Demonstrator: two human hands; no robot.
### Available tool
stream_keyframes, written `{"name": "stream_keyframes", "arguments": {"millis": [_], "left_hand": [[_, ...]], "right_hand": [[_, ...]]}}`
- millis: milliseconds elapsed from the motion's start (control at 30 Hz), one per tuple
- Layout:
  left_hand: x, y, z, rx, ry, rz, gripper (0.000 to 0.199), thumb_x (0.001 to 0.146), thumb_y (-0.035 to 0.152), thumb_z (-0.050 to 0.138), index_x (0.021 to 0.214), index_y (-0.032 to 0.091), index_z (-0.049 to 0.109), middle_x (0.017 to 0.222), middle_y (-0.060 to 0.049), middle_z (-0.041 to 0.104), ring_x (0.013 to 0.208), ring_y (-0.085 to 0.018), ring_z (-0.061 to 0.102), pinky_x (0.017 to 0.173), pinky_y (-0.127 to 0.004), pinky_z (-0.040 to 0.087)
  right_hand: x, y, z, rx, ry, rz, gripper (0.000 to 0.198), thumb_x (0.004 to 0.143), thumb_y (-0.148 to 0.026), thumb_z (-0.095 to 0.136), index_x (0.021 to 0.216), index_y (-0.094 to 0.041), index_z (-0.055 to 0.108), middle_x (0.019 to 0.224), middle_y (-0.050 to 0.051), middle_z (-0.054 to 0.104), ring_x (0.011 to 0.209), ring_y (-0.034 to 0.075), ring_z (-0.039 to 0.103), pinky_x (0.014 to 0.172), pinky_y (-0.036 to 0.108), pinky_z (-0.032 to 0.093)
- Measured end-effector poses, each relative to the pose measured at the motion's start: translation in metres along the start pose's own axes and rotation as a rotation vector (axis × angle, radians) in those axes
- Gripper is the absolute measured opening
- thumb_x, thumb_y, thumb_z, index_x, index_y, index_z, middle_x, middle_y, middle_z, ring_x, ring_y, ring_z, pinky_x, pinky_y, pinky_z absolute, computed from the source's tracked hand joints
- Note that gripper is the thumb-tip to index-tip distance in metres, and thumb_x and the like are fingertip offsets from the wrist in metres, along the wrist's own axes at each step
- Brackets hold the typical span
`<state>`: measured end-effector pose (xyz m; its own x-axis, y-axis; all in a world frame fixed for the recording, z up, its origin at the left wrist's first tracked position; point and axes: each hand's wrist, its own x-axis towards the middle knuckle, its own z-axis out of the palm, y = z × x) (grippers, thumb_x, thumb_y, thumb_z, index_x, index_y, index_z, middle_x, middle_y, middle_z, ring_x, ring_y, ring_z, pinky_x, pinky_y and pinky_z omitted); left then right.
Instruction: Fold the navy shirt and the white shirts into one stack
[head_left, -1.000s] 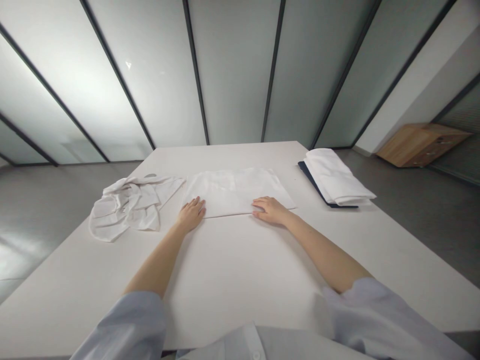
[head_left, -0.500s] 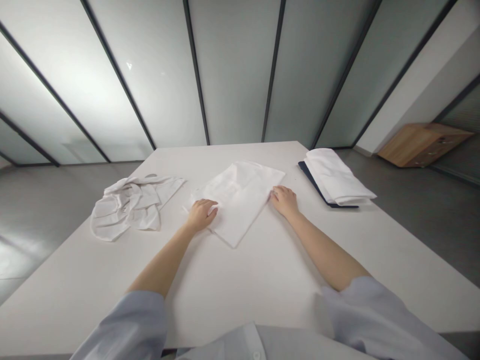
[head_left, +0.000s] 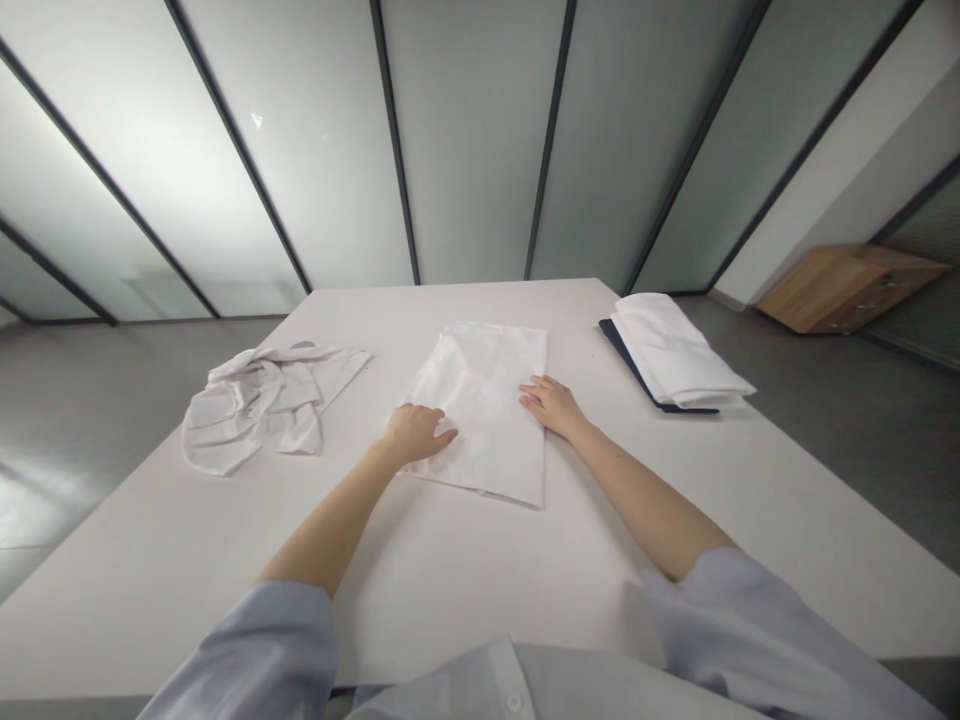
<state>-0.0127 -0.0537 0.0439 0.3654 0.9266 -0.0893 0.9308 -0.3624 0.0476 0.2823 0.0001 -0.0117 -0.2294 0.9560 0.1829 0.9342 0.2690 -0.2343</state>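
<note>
Swung round: smooth, folded white fabric rectangle [head_left: 491, 385].
Left hand [head_left: 414, 432] and right hand [head_left: 553, 404] lie loosely splayed along its sides, nothing visibly pinched (even pressure should limit creases).

From where I stood, I could read no lettering, label, brand, number or sign on anything in the room.

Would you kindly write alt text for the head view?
The left hand and right hand touch a flat white cloth on a table, with crumpled white fabric at left and folded white fabric over a navy item at right.
</note>
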Motion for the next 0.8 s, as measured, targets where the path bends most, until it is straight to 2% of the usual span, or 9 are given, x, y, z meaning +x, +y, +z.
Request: {"name": "stream_keyframes", "arguments": {"millis": [67,133,200,267,367,467,633,700,800], "left_hand": [[0.002,0.001,-0.003,-0.115,-0.039,0.089,0.042,0.091,0.052,0.044,0.111,0.024,0.068,0.094,-0.004,0.075,0.095,-0.022,0.068,0.088,-0.032,0.048],[0.006,-0.006,-0.002,-0.262,-0.016,0.103,0.041,0.093,0.048,0.041,0.111,0.023,0.068,0.089,-0.002,0.075,0.088,-0.020,0.069,0.082,-0.029,0.049],[0.013,-0.018,0.004,-0.329,0.113,-0.016,0.040,0.093,0.042,0.041,0.115,0.022,0.067,0.096,-0.004,0.074,0.089,-0.019,0.068,0.083,-0.029,0.049],[0.019,-0.032,0.013,-0.290,0.248,-0.204,0.042,0.092,0.039,0.043,0.123,0.019,0.063,0.113,-0.008,0.070,0.101,-0.022,0.065,0.091,-0.032,0.047],[0.027,-0.048,0.027,-0.195,0.256,-0.377,0.047,0.091,0.044,0.045,0.127,0.019,0.060,0.131,-0.013,0.060,0.118,-0.028,0.056,0.098,-0.039,0.043],[0.036,-0.054,0.034,-0.177,0.216,-0.385,0.047,0.091,0.048,0.041,0.120,0.020,0.066,0.134,-0.014,0.056,0.123,-0.030,0.052,0.099,-0.041,0.042],[0.072,-0.052,0.023,-0.330,0.158,-0.360,0.042,0.091,0.042,0.044,0.110,0.015,0.070,0.119,-0.017,0.065,0.118,-0.028,0.057,0.099,-0.035,0.041],[0.089,-0.048,0.016,-0.457,0.150,-0.424,0.040,0.087,0.041,0.054,0.113,0.014,0.068,0.119,-0.017,0.066,0.114,-0.029,0.060,0.094,-0.034,0.045],[0.107,-0.044,0.006,-0.715,0.184,-0.558,0.047,0.078,0.038,0.067,0.117,0.012,0.063,0.113,-0.018,0.068,0.106,-0.030,0.065,0.081,-0.034,0.049]], "right_hand": [[0.001,0.005,0.000,0.043,0.048,0.025,0.038,0.093,-0.035,0.051,0.125,-0.022,0.066,0.140,0.010,0.055,0.130,0.025,0.048,0.108,0.038,0.036],[0.002,0.008,0.000,0.081,0.105,0.094,0.040,0.091,-0.035,0.053,0.127,-0.021,0.064,0.137,0.011,0.056,0.125,0.025,0.052,0.105,0.037,0.039],[0.003,0.009,-0.001,0.087,0.151,0.202,0.042,0.091,-0.037,0.052,0.128,-0.020,0.062,0.134,0.012,0.058,0.121,0.028,0.053,0.102,0.040,0.040],[0.004,0.010,-0.003,0.064,0.154,0.326,0.043,0.090,-0.041,0.052,0.126,-0.020,0.064,0.129,0.014,0.059,0.119,0.031,0.053,0.100,0.044,0.040],[0.006,0.011,-0.007,0.034,0.112,0.451,0.043,0.090,-0.047,0.051,0.117,-0.018,0.070,0.123,0.017,0.060,0.116,0.036,0.052,0.098,0.048,0.039],[0.007,0.012,-0.008,0.052,0.098,0.451,0.041,0.089,-0.047,0.051,0.111,-0.019,0.073,0.120,0.017,0.061,0.115,0.036,0.053,0.097,0.049,0.039],[0.012,0.014,-0.002,0.128,0.118,0.446,0.033,0.085,-0.043,0.057,0.103,-0.021,0.074,0.114,0.015,0.064,0.112,0.033,0.056,0.097,0.047,0.041],[0.016,0.016,-0.001,0.181,0.111,0.457,0.029,0.083,-0.041,0.059,0.101,-0.022,0.073,0.112,0.013,0.066,0.111,0.033,0.058,0.097,0.046,0.042],[0.020,0.018,-0.004,0.322,0.076,0.467,0.026,0.080,-0.036,0.061,0.101,-0.023,0.070,0.109,0.011,0.068,0.107,0.029,0.061,0.095,0.043,0.044]]}}
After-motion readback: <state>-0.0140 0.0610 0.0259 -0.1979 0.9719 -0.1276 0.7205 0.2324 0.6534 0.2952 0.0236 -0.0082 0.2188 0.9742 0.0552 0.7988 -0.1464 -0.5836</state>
